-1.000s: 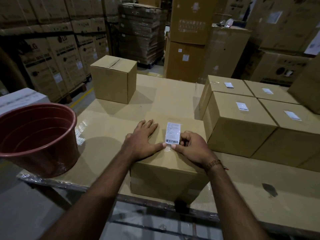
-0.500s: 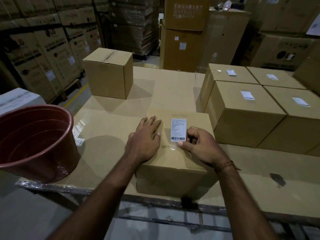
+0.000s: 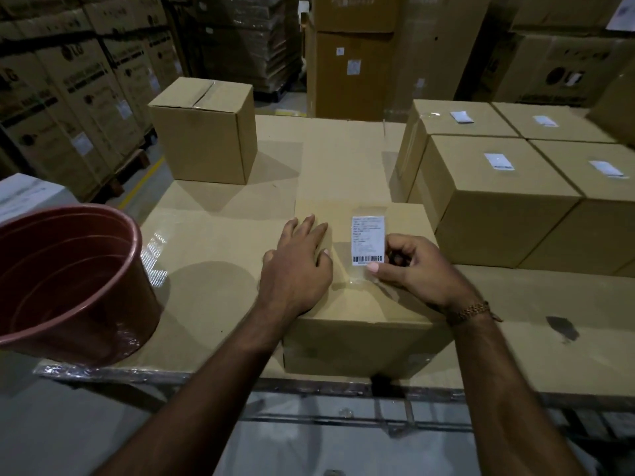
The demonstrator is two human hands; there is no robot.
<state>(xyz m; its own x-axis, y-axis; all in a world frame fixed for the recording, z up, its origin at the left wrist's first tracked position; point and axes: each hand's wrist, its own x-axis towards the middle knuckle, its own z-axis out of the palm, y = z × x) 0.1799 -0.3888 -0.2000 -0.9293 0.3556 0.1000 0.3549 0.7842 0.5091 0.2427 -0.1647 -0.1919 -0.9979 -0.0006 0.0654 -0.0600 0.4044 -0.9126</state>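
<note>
White barcode label (image 3: pixel 367 238) under clear tape (image 3: pixel 355 281) lies on the brown cardboard box (image 3: pixel 360 345), its lower corner pinched by the curled fingers (image 3: pixel 372 267) of your right hand (image 3: pixel 417 269). Brace with your left hand (image 3: pixel 299 266), fingers straight, just beside; press the tape outward.

Head-worn camera looks forward and down, close over the box (image 3: pixel 357 345) on the table (image 3: pixel 213 269).

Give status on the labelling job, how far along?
Done: the boxes on the right each show a white sticker on top. In hand: the near box; its barcode label lies on the lid under clear tape, the right hand pinching its lower corner, the left hand flat on the lid. Left: the back-left box shows no label on top.
</note>
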